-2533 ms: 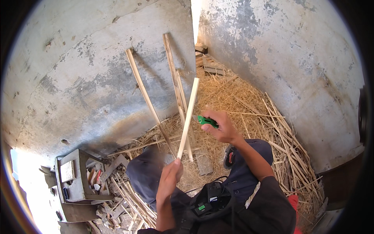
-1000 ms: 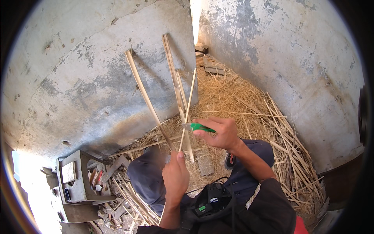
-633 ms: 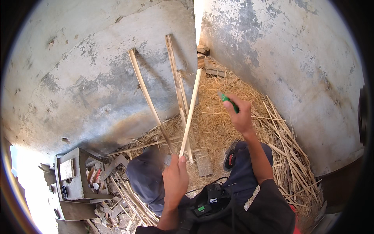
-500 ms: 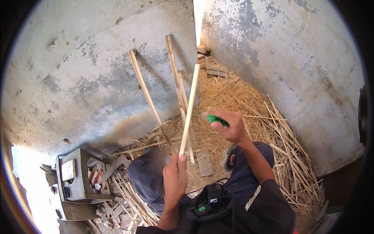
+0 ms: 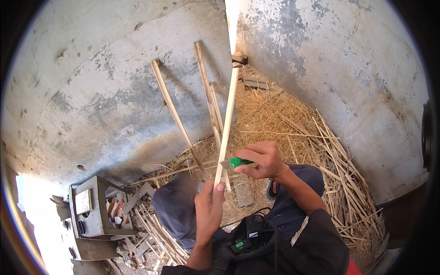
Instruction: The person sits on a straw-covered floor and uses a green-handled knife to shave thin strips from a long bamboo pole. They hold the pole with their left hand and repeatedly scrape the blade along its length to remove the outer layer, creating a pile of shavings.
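My left hand [image 5: 210, 208] is closed around the lower end of a pale wooden strip [image 5: 228, 123], which slants upward and a little to the right. In my right hand [image 5: 262, 160] is a green-handled knife [image 5: 239, 162], fingers wrapped round the handle. Its short blade [image 5: 225, 164] lies at the strip's right edge, a little above my left thumb. Whether the blade cuts into the wood I cannot tell. Most of the handle is hidden in my palm.
Two long wooden strips [image 5: 172, 105] [image 5: 206, 87] lean on the left wall [image 5: 114, 91]. Straw-like shavings [image 5: 270, 114] cover the floor ahead. Piles of thin strips lie right [image 5: 348, 188] and left [image 5: 158, 236]. A grey wooden stand [image 5: 94, 217] is at the left.
My right hand has come down and left, bringing the knife blade from the air to the strip. The held strip has shifted slightly right.
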The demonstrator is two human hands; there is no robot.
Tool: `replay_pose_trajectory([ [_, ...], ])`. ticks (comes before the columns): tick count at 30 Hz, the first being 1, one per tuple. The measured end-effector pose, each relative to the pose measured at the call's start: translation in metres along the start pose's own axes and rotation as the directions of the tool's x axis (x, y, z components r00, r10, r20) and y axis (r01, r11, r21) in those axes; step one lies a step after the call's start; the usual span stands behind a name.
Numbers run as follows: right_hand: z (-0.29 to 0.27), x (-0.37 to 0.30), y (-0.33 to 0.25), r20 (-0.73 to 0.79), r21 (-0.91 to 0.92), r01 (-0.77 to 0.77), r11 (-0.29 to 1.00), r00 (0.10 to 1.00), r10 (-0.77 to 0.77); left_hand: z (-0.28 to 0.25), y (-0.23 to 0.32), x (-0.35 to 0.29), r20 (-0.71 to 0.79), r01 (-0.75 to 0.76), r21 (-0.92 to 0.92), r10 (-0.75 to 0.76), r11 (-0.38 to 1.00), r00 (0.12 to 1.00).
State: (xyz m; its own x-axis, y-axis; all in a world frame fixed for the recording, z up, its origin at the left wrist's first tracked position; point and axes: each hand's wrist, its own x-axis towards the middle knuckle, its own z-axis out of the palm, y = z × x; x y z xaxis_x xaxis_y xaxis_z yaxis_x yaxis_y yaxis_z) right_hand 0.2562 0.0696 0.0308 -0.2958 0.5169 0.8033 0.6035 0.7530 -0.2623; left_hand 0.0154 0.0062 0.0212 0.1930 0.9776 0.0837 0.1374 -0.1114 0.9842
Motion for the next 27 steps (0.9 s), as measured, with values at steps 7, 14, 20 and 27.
replay_pose_trajectory([
  [7, -0.003, 0.000, 0.001, -0.054, -0.063, 0.010, 0.998, 0.998, -0.013, -0.004, 0.004, 0.003, 0.066, 0.055, -0.056, -0.051, 0.997, 0.997],
  [14, -0.013, 0.003, 0.001, -0.016, -0.172, 0.007, 0.985, 1.000, -0.010, 0.000, 0.008, 0.004, 0.125, 0.081, -0.198, -0.057, 0.977, 0.990],
  [20, -0.013, 0.002, 0.006, -0.042, -0.181, -0.011, 0.983, 0.999, 0.003, -0.003, 0.001, 0.002, 0.140, 0.117, -0.193, -0.091, 0.974, 0.986],
  [27, -0.011, 0.000, 0.009, -0.033, -0.218, -0.040, 0.975, 0.999, 0.034, -0.008, -0.003, 0.001, 0.151, 0.168, -0.206, -0.138, 0.964, 0.979],
])
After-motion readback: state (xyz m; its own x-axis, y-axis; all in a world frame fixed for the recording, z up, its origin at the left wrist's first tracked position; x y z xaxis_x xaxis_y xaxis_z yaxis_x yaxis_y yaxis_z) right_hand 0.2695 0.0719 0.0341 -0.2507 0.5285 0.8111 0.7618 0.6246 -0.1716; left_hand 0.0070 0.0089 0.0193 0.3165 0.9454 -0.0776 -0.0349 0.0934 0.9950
